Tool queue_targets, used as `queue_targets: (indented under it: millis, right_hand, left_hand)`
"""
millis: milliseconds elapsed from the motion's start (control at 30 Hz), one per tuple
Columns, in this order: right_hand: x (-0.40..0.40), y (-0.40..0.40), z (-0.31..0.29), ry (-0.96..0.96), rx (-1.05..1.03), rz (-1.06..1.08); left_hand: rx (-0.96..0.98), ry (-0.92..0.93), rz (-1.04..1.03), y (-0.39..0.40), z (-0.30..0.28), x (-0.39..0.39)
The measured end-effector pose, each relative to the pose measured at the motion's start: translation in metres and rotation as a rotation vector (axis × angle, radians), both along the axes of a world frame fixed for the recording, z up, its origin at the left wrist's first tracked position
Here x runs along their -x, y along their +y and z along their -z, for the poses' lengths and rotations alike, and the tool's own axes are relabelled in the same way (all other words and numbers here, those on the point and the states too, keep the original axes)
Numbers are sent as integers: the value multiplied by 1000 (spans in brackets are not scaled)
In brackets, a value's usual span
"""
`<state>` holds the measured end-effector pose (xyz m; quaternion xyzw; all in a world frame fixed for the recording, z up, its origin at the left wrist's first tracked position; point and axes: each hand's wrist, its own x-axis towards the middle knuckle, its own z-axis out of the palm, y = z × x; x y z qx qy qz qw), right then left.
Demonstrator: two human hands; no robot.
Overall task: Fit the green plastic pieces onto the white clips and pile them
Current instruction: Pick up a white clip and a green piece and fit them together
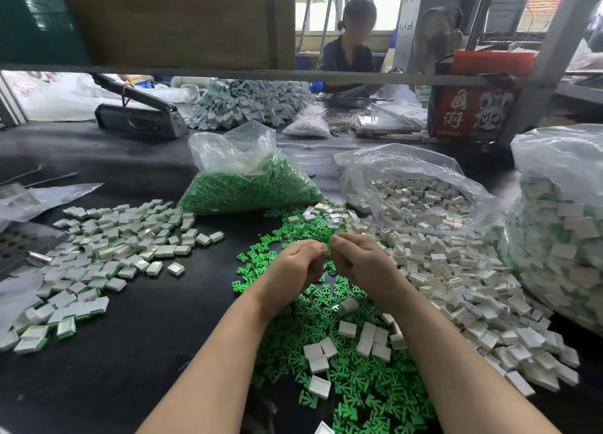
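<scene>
My left hand and my right hand meet above the middle of the table, fingers curled and fingertips almost touching. A small white clip shows as a sliver between them, pinched by both hands; most of it is hidden. Loose green plastic pieces lie spread under my forearms, with some white clips on top. A heap of bare white clips lies to the right. A pile of fitted clips with green edges spreads out on the left.
An open bag of green pieces stands behind my hands. An open bag of white clips sits to its right, and a full bag at the far right. Another person sits across the black table.
</scene>
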<state>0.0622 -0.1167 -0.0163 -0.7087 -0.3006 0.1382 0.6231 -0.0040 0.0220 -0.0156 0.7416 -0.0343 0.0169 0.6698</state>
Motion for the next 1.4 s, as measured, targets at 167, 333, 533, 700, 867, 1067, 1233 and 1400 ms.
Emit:
queue_targets:
  millis: [167,333,533,700,867,1067,1233,1400]
  right_hand:
    - [3,-3,-1,34,54,-20]
    - [4,-4,-3,70,76,-52]
    - [7,3,-2,104,56,-19]
    - [6,0,-5,82,66,-15]
    - [0,-6,-7,144,-91,86]
    - [5,3,-5,50,-7,44]
    - [5,2,-4,36,21,40]
    - [6,5,-2,-27,87,46]
  left_hand:
    - [0,35,43,2,0,1]
    - [38,65,100,8,5,-1]
    - [102,54,86,14,11,-4]
    - [80,56,105,17,13,-6]
    - [113,30,82,20,13,-5]
    - [62,23,90,17,12,-4]
    - [57,33,94,17,11,-5]
    - [41,31,80,17,12,-4]
